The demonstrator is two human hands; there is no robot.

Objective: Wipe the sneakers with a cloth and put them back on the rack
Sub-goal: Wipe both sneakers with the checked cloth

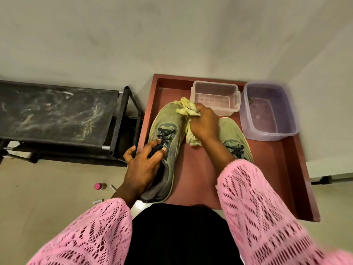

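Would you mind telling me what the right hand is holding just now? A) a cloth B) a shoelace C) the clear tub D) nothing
A: the right hand grips the bunched yellow cloth against the toe of the left sneaker, while the left hand holds that sneaker at the laces.

2 tubs (215,96) (267,111), red tray (286,169).

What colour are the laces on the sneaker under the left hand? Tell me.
Black, on the sneaker that the left hand holds; head view shows them.
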